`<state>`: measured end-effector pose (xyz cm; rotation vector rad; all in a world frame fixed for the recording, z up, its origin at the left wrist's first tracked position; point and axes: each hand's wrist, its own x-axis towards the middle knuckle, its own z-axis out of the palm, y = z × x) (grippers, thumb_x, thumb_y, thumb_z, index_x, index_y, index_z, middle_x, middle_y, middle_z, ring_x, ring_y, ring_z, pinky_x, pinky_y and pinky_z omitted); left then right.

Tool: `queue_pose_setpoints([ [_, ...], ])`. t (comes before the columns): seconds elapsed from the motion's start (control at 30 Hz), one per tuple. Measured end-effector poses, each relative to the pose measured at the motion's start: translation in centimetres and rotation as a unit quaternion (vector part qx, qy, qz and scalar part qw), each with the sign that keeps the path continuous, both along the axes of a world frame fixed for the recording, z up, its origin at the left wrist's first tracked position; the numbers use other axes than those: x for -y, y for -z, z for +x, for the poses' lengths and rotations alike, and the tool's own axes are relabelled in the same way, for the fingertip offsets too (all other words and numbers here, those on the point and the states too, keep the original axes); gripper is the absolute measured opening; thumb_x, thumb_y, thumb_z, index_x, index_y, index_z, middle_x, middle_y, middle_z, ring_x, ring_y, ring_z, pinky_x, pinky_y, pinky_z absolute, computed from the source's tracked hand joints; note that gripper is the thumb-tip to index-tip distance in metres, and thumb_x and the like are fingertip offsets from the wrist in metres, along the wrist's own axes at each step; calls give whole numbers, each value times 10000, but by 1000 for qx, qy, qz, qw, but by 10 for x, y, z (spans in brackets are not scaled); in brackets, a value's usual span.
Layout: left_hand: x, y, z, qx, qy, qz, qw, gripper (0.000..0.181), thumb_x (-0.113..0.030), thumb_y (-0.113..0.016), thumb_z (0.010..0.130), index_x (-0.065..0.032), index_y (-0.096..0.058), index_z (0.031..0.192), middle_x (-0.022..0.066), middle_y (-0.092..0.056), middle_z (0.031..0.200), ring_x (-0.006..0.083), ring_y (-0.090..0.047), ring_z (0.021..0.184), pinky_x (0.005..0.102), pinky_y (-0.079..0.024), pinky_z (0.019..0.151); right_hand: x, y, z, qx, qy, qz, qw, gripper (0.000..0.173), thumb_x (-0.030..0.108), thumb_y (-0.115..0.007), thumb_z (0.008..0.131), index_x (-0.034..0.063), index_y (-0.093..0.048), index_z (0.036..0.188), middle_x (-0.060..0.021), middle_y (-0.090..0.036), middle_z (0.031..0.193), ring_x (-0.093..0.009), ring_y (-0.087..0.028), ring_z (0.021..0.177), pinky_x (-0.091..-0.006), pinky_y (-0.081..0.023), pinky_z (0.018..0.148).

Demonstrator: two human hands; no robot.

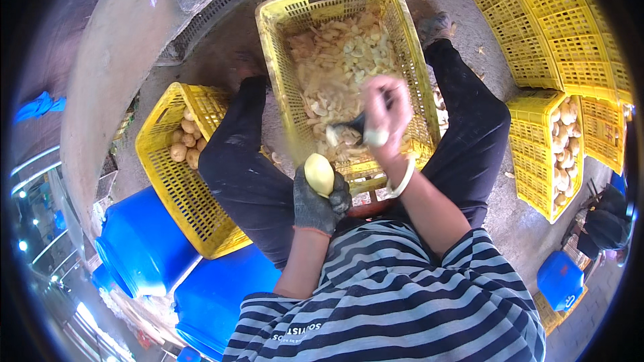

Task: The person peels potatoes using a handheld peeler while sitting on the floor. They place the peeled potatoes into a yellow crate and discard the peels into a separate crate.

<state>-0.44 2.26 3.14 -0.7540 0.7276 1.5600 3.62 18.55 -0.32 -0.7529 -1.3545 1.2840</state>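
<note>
My left hand (321, 201), in a dark knitted glove, holds a peeled, pale yellow root vegetable or fruit (319, 175) upright. Up and to the right of it, my right hand (385, 115) is blurred and closed around a dark-handled tool (356, 124), apparently a peeler, apart from the peeled piece. A pale wrapping covers part of its thumb, and a light bangle circles the wrist. Beneath both hands, between my knees, stands a yellow plastic crate (275, 60) with a layer of pale peelings (347, 55) inside.
At the left, a tilted yellow crate (176, 201) holds brown round produce (187, 136), beside blue plastic barrels (146, 241). Stacked yellow crates (548, 25) stand at the right, near another crate (536, 146) filled with similar produce (566, 151). A blue container (559, 279) is at lower right.
</note>
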Motion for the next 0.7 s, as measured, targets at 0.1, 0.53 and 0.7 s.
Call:
queue_pose_setpoints([
  [0.1,4,6,-2,24,28,12,999,514,-595,-423,870,-101,-546,800,113,-520,553,241,-420,358,336,-348,324,-45,15,23,76,106,-158,979,100,97,-609,870,40,-579,946,1,-557,805,-73,-465,659,-226,-392,578],
  [0.53,-6,15,-9,-432,-45,-173,884,387,-422,-573,909,-85,-566,1098,100,-644,933,216,-629,684,341,-497,511,-7,-49,33,196,-235,-124,944,127,-7,-629,832,44,-648,947,15,-596,811,-48,-514,687,-206,-419,582],
  [0.7,-8,37,-16,-323,-108,-147,929,374,-438,-575,902,-110,-593,1080,65,-648,939,213,-632,779,366,-518,563,51,-39,49,317,-343,229,854,230,76,-665,773,168,-680,984,-61,-563,709,-227,-592,576,-331,-483,490],
])
